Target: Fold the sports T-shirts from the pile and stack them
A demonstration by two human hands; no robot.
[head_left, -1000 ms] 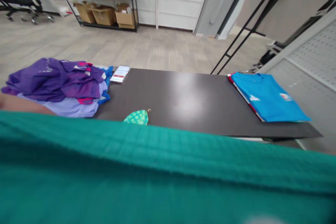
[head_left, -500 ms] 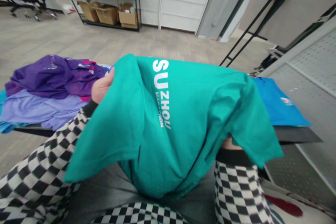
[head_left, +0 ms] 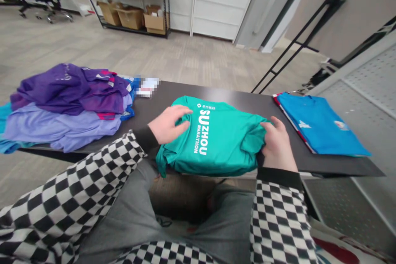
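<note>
The left hand (head_left: 168, 123) lies spread on a teal marathon T-shirt (head_left: 213, 140) (white lettering facing up), the right hand (head_left: 276, 144) pressed against its right edge. The shirt sits on the dark worktop (head_left: 235, 105), between a purple clothes pile (head_left: 68, 90) and a folded blue shirt (head_left: 318, 126).

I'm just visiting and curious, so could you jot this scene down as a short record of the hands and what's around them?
Left hand: resting on the teal Suzhou Marathon T-shirt
Right hand: at that shirt's other side
Surface: black table
To the right: blue T-shirt, lying flat
To the left: pile of purple garments and lavender garments
Sleeves: black-and-white checkered
</note>
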